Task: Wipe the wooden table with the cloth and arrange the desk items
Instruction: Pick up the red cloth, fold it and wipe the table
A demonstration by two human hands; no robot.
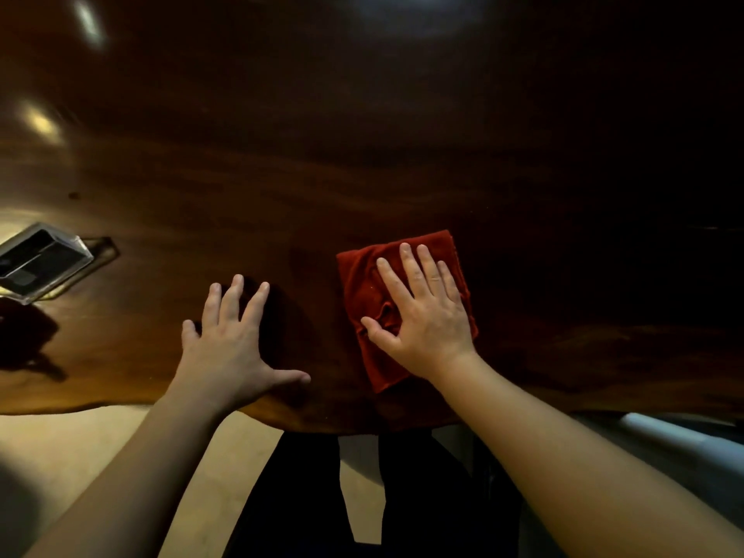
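A folded red cloth (362, 275) lies on the dark wooden table (362, 155) near its front edge. My right hand (422, 312) presses flat on top of the cloth, fingers spread, covering most of it. To the left of the cloth, my left hand (229, 344) rests flat on the bare wood with fingers apart and nothing in it. A clear plastic box (40, 261) with dark contents sits at the table's left edge.
The table's wavy front edge (120, 404) runs across the lower part of the view, with pale floor (80, 457) below it. My dark-clothed legs (402, 497) stand under the edge. A grey rounded object (664, 432) shows at the lower right.
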